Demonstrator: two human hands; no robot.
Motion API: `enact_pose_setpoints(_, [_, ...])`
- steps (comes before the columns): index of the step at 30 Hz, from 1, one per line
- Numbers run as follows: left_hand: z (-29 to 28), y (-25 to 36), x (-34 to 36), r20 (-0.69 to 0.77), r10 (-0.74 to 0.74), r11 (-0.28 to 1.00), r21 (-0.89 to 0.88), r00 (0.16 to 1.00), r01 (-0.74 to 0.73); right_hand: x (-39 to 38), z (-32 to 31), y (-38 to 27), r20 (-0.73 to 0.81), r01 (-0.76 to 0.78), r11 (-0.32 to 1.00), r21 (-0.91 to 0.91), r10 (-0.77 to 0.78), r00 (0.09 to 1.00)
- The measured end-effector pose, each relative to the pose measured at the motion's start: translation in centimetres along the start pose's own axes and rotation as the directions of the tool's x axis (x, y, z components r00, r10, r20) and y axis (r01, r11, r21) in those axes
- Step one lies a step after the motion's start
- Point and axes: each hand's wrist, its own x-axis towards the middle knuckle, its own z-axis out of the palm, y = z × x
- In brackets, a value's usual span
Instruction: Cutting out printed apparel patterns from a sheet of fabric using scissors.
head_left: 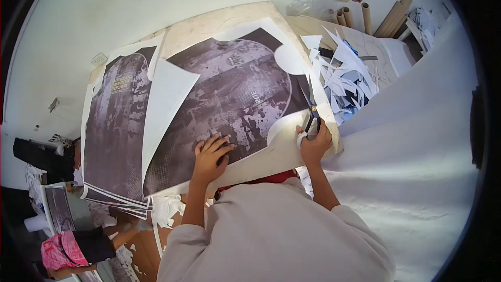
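Note:
A large sheet printed in dark purple-grey mottled patterns (229,99) lies on the pale table (193,26), with white paper margins round its curved outline. My left hand (213,154) rests flat on its near part, fingers spread. In my right hand (316,141) is a pair of black-handled scissors (313,112), at the sheet's right edge. The blades point away from me along that edge; I cannot tell whether they are parted. Something white wraps round or sits beside the handle. To the left lies a second printed sheet (117,125), its lower end hanging in layers.
White and blue paper scraps (344,75) pile up beyond the table's right edge. Cardboard tubes (366,18) lean at the back right. A white curtain (396,141) hangs close on the right. At lower left is another person in pink and black (65,250).

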Motion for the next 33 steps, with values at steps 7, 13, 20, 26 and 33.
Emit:
enact_pose_setpoints(7, [-5.8, -3.8, 1.9, 0.260, -0.008, 0.992, 0.121, 0.966, -0.025, -1.9, -3.5, -0.2, -0.047, 0.020, 0.951, 0.310, -0.005, 0.999])
enact_pose_setpoints(13, [-3.4, -4.0, 3.0, 0.201, -0.149, 0.962, 0.256, 0.968, 0.095, -5.3, -5.5, 4.8, 0.277, -0.196, 0.886, 0.420, 0.080, 0.958])
enact_pose_setpoints(20, [2.3, 1.9, 8.2, 0.063, 0.038, 0.972, 0.227, 0.997, -0.052, -7.8, -9.7, 3.1, 0.606, -0.483, 0.737, 0.473, 0.126, 0.785])
enact_pose_setpoints(26, [8.8, 8.3, 12.3, -0.054, 0.263, 0.965, 0.023, 0.963, -0.262, -8.2, -11.9, 1.7, 0.795, -0.742, 0.574, 0.348, 0.238, 0.557])
enact_pose_setpoints(33, [12.6, 7.5, 11.8, -0.012, 0.341, 0.940, 0.010, 0.940, -0.340, -7.9, -10.9, 2.9, 0.835, -0.759, 0.580, 0.296, 0.229, 0.500])
